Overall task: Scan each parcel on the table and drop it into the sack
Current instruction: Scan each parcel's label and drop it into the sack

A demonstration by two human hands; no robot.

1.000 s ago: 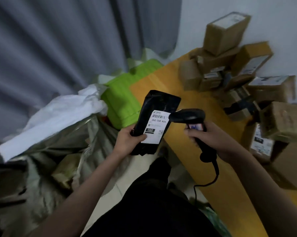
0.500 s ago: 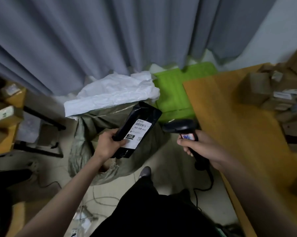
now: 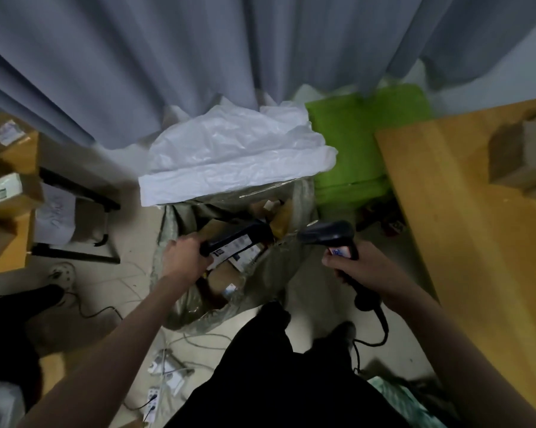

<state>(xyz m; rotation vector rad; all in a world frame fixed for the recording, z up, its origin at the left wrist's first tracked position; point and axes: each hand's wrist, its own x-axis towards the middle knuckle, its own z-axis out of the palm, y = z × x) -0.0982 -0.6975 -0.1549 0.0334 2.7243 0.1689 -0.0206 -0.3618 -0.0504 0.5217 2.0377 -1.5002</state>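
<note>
My left hand (image 3: 183, 257) grips a black plastic parcel (image 3: 236, 239) with a white label, holding it flat over the mouth of the open grey sack (image 3: 294, 261) on the floor. Several cardboard parcels (image 3: 226, 279) lie inside the sack. My right hand (image 3: 356, 267) holds a black barcode scanner (image 3: 328, 234) just right of the sack, its head pointing left and its cable hanging down. The wooden table (image 3: 470, 230) is on the right, with a cardboard parcel (image 3: 523, 159) at its far edge.
The sack's white liner (image 3: 232, 152) is folded back toward the grey curtain. A green bag (image 3: 359, 140) sits between sack and table. Boxes (image 3: 4, 193) stand on a table at the left. Cables and a power strip (image 3: 164, 375) lie on the floor. Another person's shoe (image 3: 59, 273) shows left.
My view has swung left from the table to the sack. My left hand carried the black parcel from in front of the scanner down and over the sack's mouth, tipping it flat.
</note>
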